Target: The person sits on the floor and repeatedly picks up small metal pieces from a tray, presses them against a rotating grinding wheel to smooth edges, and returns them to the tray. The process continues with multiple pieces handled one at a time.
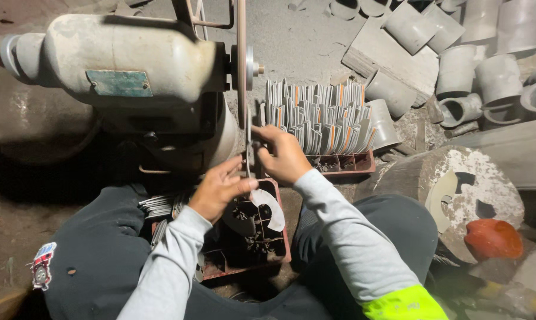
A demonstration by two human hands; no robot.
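I sit before a grey bench grinder (132,71) whose thin upright disc (241,89) stands edge-on to me. My left hand (220,188) and my right hand (284,155) together pinch a curved pale metal blade (269,207) and press its upper end against the disc. The blade's lower crescent hangs over a red crate (283,237) between my knees. Behind my right hand a second red crate (345,163) is packed with several upright grey blades (318,118) that have orange marks.
Several grey pipe fittings (457,71) and a flat slab (392,56) lie at the upper right. A round stone block (481,178) with a pale curved piece on it and a red lump (493,239) sit at right. A stack of blades (158,206) lies by my left knee.
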